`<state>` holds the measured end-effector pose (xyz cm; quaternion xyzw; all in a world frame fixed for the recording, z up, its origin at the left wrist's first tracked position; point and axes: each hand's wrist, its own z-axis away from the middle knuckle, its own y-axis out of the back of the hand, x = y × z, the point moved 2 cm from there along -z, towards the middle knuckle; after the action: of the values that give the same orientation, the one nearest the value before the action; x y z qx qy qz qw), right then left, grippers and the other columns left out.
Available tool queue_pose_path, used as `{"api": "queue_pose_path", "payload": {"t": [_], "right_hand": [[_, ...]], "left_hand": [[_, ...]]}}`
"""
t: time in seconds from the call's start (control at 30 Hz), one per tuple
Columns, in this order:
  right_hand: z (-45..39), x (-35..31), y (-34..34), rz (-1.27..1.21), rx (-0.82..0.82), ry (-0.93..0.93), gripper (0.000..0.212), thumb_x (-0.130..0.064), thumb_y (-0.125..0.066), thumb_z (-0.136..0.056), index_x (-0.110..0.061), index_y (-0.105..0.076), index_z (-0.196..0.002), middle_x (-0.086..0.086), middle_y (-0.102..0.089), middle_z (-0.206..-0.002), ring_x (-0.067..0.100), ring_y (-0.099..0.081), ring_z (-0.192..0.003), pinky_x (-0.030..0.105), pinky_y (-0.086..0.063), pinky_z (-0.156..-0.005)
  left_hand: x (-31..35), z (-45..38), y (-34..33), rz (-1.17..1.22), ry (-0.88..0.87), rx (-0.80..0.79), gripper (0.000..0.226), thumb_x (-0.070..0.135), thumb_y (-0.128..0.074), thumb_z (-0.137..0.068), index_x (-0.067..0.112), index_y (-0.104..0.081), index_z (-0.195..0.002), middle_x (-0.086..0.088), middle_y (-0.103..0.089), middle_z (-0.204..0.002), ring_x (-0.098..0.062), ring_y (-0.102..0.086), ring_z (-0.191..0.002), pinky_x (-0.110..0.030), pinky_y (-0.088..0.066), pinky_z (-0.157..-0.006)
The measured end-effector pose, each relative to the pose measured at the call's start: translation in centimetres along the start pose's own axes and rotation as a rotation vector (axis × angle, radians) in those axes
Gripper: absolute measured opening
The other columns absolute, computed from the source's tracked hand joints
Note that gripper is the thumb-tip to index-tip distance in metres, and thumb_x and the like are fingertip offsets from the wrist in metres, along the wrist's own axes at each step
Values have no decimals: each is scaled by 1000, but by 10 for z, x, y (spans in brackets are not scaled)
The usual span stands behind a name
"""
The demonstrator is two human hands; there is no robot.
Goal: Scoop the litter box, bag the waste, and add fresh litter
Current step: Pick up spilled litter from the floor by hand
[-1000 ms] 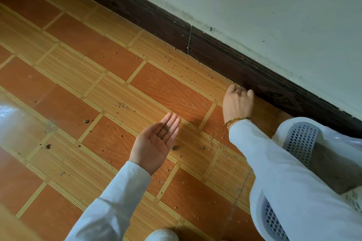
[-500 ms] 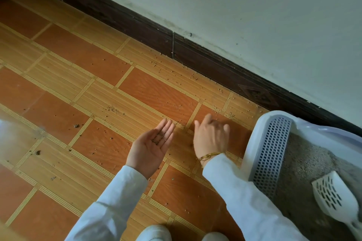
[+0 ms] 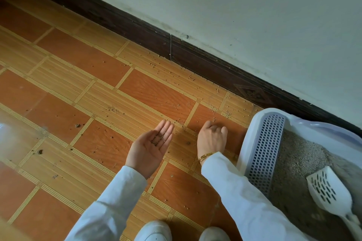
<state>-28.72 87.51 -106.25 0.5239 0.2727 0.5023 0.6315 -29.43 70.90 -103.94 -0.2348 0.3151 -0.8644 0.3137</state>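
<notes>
Litter granules [image 3: 157,139] are cupped in the flat, palm-up left hand [image 3: 149,149], as before. Since a second ago the right hand [image 3: 211,138] has been drawn back from the skirting board [image 3: 197,60] toward the litter box [image 3: 252,143]; its fingers are curled onto the floor tiles [image 3: 82,92], anything pinched being hidden. Open floor lies leftward. A white scoop [image 3: 329,191] lies in the box, cut off at the frame edge.

To your left and ahead the floor [image 3: 82,76] lies open up to the skirting [image 3: 205,64], with only scattered litter grains [image 3: 113,109]. On your right, the box [image 3: 252,143] wall blocks your hand [image 3: 210,139], just beside it.
</notes>
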Motion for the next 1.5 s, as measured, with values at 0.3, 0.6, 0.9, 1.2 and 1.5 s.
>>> {"api": "queue_pose_path", "payload": {"t": [0.3,0.6,0.9,1.2,1.5], "right_hand": [[64,-55,16,-390,311,273,12,-14,-55,-90,-16,-46,-97,0,-66,-75,19,-62,-63,35,-45,-68],[38,15,-16,-173,-12,-123,36,-37,-27,-102,-8,-34,-122,8,-60,-111,24,-59,-95,38,-34,-90],[40,3,-11,-80,-70,-28,28,-6,-29,-99,-3,-38,-125,8,-64,-104,22,-60,-91,36,-33,-92],[68,-49,24,-472,110,357,14,-18,-51,-93,-11,-54,-105,-1,-68,-86,18,-65,-74,35,-49,-80],[38,-5,-12,-124,66,12,31,-35,-47,-97,-7,-51,-109,6,-67,-82,23,-62,-71,37,-39,-76]], "left_hand": [[-22,-2,13,-120,68,88,36,18,-41,-94,1,-63,-116,-12,-65,-108,-25,-61,-101,-38,-45,-98],[0,6,16,62,2,24,39,10,-30,-97,-5,-48,-129,-17,-59,-128,-29,-57,-118,-42,-43,-100],[3,9,16,35,-38,22,39,12,-31,-98,-4,-49,-129,-16,-59,-128,-29,-56,-120,-41,-41,-102],[-13,6,13,-56,33,52,40,14,-33,-96,-3,-53,-126,-15,-61,-126,-25,-59,-117,-36,-49,-95],[15,14,18,87,-51,10,39,11,-31,-97,-2,-48,-130,-14,-59,-129,-26,-57,-119,-39,-40,-103]]}}
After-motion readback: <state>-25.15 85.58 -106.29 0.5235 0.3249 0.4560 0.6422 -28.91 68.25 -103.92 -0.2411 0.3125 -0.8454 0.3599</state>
